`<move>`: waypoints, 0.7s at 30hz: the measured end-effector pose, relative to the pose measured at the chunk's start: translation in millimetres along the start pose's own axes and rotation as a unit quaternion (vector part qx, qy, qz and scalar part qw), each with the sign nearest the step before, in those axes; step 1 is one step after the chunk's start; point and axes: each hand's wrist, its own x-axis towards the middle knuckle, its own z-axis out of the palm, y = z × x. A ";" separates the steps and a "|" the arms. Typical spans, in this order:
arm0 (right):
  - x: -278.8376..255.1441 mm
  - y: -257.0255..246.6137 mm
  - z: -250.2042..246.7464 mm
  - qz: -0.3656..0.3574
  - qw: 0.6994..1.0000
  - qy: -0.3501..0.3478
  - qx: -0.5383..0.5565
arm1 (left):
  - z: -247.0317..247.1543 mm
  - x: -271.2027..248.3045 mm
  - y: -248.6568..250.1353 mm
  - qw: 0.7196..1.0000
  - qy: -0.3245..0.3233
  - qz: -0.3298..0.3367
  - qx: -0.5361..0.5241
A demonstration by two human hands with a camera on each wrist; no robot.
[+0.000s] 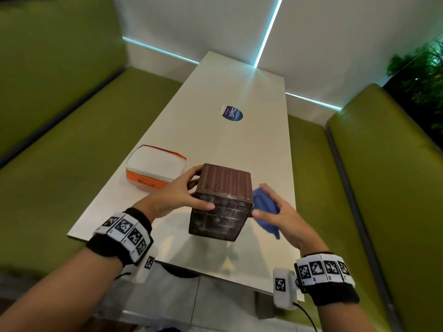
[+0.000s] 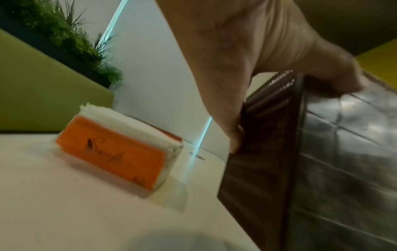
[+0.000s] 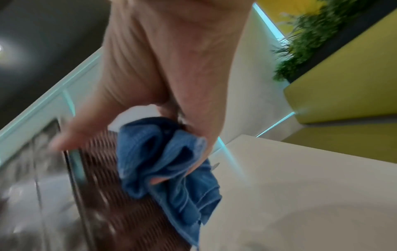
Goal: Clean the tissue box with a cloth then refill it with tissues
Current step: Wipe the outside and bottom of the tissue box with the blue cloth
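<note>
A brown woven tissue box [image 1: 221, 202] is held tilted above the table, its dusty gridded underside [image 2: 348, 152] facing me. My left hand [image 1: 182, 195] grips its left side, thumb on the underside and fingers over the far edge. My right hand [image 1: 273, 209] holds a bunched blue cloth [image 1: 265, 207] against the box's right side [image 3: 111, 178]; in the right wrist view the cloth [image 3: 169, 163] hangs from curled fingers. An orange pack of white tissues [image 1: 155, 171] lies on the table to the left, also seen as the tissue pack [image 2: 120, 152] in the left wrist view.
The long pale table [image 1: 215, 140] has a round blue sticker [image 1: 232, 113] further back. Green bench seats [image 1: 72, 152] run along both sides. Plants [image 1: 422, 75] stand at the far right behind the right bench.
</note>
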 end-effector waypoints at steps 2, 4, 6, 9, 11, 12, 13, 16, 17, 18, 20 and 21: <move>0.1 -7.9 -5.3 -0.020 0.991 0.130 0.027 | 4.7 2.7 -13.9 0.999 0.045 0.012 -0.006; 4.0 -21.0 -3.3 -0.081 0.967 0.241 0.022 | 10.4 6.5 -28.2 0.997 0.071 0.024 0.020; 15.0 -33.5 8.4 -0.129 0.943 0.305 -0.016 | 16.3 8.9 -38.3 0.995 0.091 0.028 0.043; 35.8 -41.9 38.5 -0.145 0.947 0.273 -0.088 | 22.1 12.4 -46.3 0.991 0.115 0.041 0.047; 45.9 -36.9 64.3 -0.123 0.948 0.216 -0.197 | 24.4 14.6 -47.6 0.989 0.123 0.050 0.059; 48.1 -35.3 80.6 -0.112 0.937 0.197 -0.266 | 26.2 14.8 -47.6 0.988 0.128 0.057 0.066; 49.4 -36.4 98.0 -0.106 0.922 0.186 -0.322 | 27.3 14.2 -47.9 0.986 0.133 0.065 0.069; 48.8 -43.4 139.7 -0.134 0.892 0.141 -0.408 | 30.7 12.2 -42.8 0.981 0.164 0.064 0.078; 48.8 -42.8 140.2 -0.139 0.884 0.131 -0.427 | 30.1 10.7 -41.7 0.981 0.162 0.069 0.077; 49.7 -42.2 131.8 -0.137 0.880 0.129 -0.437 | 28.5 12.0 -41.9 0.982 0.157 0.083 0.071; 50.3 -35.5 101.6 -0.126 0.888 0.141 -0.419 | 25.6 15.1 -43.4 0.985 0.136 0.080 0.074; 49.0 -31.0 83.5 -0.112 0.899 0.155 -0.394 | 25.0 16.8 -43.9 0.985 0.132 0.069 0.088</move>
